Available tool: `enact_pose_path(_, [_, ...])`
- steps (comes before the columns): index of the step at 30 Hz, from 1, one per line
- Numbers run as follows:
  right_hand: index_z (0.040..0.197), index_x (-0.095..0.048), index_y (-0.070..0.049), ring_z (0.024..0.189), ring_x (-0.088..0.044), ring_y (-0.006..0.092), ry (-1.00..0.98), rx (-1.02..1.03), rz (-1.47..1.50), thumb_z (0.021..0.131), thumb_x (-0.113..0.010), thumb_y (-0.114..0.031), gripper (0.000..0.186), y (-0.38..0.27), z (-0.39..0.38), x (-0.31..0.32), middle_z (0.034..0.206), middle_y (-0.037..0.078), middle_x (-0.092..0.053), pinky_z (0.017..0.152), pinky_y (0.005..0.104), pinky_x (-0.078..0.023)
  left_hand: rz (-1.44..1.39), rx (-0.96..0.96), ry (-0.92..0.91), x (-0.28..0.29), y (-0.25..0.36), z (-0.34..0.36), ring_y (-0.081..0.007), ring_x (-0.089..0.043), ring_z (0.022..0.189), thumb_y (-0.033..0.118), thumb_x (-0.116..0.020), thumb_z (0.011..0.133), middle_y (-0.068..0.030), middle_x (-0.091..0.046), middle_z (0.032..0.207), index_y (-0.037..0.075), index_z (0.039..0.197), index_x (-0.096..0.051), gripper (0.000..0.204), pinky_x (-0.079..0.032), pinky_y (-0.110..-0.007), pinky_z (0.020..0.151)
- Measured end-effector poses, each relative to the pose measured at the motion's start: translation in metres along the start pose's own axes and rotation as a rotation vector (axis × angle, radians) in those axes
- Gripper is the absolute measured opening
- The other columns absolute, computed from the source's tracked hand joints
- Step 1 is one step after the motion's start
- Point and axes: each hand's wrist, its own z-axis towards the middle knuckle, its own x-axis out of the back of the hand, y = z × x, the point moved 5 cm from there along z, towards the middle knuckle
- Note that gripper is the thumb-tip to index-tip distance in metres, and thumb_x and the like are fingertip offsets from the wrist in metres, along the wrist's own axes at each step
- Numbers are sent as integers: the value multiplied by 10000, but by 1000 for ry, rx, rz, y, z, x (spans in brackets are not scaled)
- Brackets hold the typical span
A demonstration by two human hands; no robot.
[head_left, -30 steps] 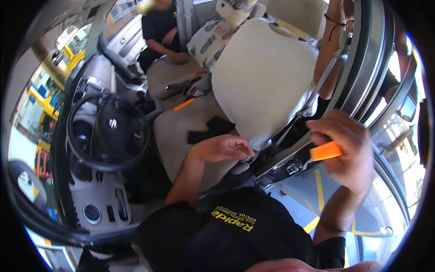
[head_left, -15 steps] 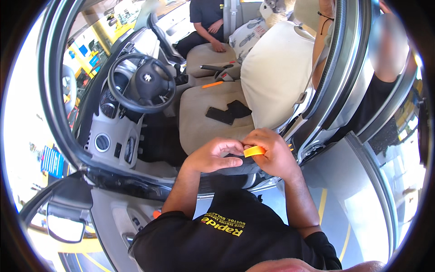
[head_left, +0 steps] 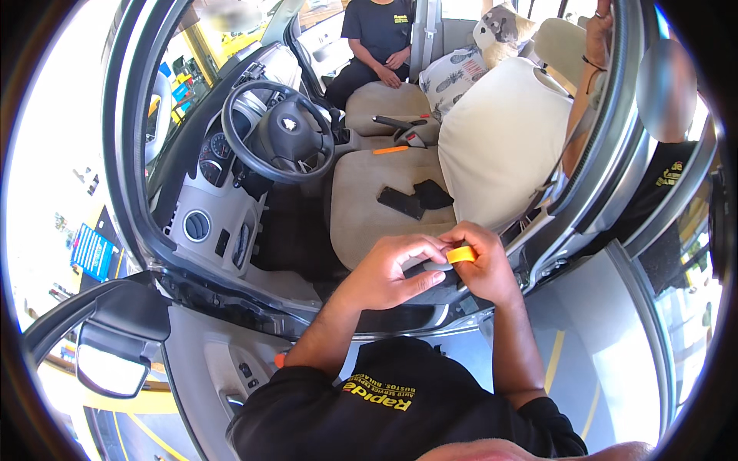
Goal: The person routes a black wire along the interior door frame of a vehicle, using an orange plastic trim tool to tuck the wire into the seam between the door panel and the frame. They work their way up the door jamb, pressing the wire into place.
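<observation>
In front of my chest, beside the driver's seat (head_left: pixel 357 219), my right hand (head_left: pixel 486 270) is closed around a yellow pry tool (head_left: pixel 461 254); its flat, rounded end sticks out between thumb and fingers. My left hand (head_left: pixel 390 265) is half curled, thumb stretched out and apart from the fingers. Its fingertips reach the right hand's fingers, and I see nothing clearly held in it. On the seat cushion lie a black phone (head_left: pixel 400 202) and, against it, a crumpled black item (head_left: pixel 433 195). A thin orange strip (head_left: pixel 390 150) rests at the cushion's far edge.
A steering wheel (head_left: pixel 280 127) and dashboard stand to the left. The handbrake (head_left: pixel 392 121) lies between the seats. One person (head_left: pixel 377 46) sits by the far seat; another (head_left: pixel 661 165) stands at the right. The open door (head_left: pixel 204 346) with its mirror (head_left: pixel 115 361) is at lower left.
The view has shifted, so the car's interior sits further right and slightly lower. My right hand keeps the yellow pry tool, turned a little. The left hand stays close beside it.
</observation>
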Motion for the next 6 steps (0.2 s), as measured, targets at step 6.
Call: enact_pose_path(6, [1224,-687,-37,803,-655,122,92,-58,-34,829,-731,111,424,2,23,-14,987,80,-711,716,261,-531,135,-75,88,78,2,-4,-297,-722,1101,71,-785,870,-159,-736,1165,3,1078,-696,236,-536,-407,1005])
